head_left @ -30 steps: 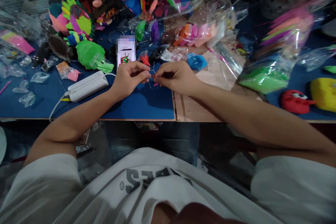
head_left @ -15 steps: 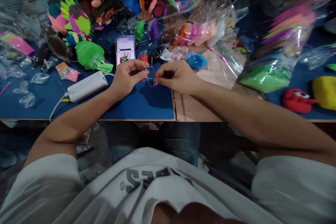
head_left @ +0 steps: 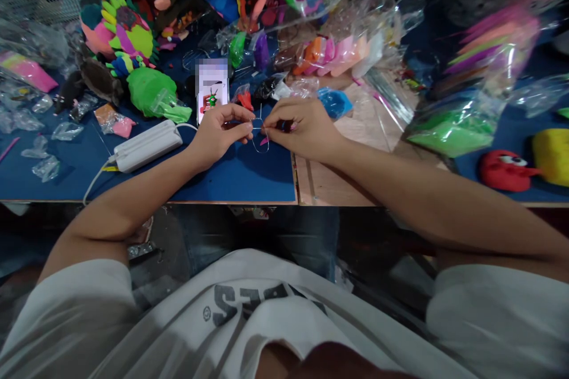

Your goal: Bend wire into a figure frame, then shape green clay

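Observation:
A thin, pale wire (head_left: 261, 153) bent into a loop hangs between my two hands, above the blue table top. My left hand (head_left: 222, 133) pinches one side of it between thumb and fingertips. On the other side my right hand (head_left: 304, 127) is closed with thumb and forefinger on the wire. One straight end of the wire sticks up between the hands. A small pink spot shows by the right fingertips; I cannot make out what it is. Just behind my left hand a phone (head_left: 207, 100) stands with a picture of a green and red figure on its screen.
A white power adapter (head_left: 149, 145) with a cable lies left of my left forearm. Behind my hands are bags of coloured clay (head_left: 333, 58) and a blue clay packet (head_left: 334, 103). A green clay shape (head_left: 151, 95) sits at left, a red clay figure (head_left: 507, 170) at far right.
The wire loop has turned slightly and hangs a little lower and further right. My right fingers have shifted their grip, while my left hand has barely moved.

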`<state>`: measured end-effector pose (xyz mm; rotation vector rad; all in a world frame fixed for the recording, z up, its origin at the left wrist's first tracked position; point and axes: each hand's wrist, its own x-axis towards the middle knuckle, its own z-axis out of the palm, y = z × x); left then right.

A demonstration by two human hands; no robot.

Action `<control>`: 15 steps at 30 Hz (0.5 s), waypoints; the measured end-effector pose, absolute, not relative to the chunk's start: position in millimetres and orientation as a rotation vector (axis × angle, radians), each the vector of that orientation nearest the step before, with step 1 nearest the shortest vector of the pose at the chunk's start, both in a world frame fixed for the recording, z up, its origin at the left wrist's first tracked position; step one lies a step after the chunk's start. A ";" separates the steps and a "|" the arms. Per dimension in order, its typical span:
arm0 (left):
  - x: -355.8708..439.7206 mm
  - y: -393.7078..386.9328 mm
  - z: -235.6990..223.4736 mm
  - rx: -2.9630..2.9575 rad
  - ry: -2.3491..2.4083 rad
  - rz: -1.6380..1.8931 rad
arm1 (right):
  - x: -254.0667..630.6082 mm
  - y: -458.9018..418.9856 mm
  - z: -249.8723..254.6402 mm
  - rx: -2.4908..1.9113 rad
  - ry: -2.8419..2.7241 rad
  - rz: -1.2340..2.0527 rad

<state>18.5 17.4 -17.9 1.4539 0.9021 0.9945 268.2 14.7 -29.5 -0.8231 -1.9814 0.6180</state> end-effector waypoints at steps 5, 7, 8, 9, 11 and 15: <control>19.4 15.8 -17.9 1.403 0.914 0.965 | 268.7 15.2 -33.3 -0.808 -2.062 0.435; 19.6 15.2 -17.6 1.398 0.927 0.944 | 268.9 15.8 -35.0 -0.783 -2.080 0.367; 19.7 14.9 -17.4 1.404 0.934 0.937 | 268.9 16.0 -35.9 -0.775 -2.087 0.338; 19.7 14.7 -17.3 1.416 0.942 0.929 | 268.8 16.2 -36.7 -0.772 -2.092 0.315; 19.6 14.5 -17.2 1.446 0.961 0.920 | 268.1 15.9 -38.1 -0.779 -2.096 0.291; 18.3 15.1 -17.1 1.506 0.984 0.950 | 265.6 12.4 -37.0 -0.803 -2.081 0.312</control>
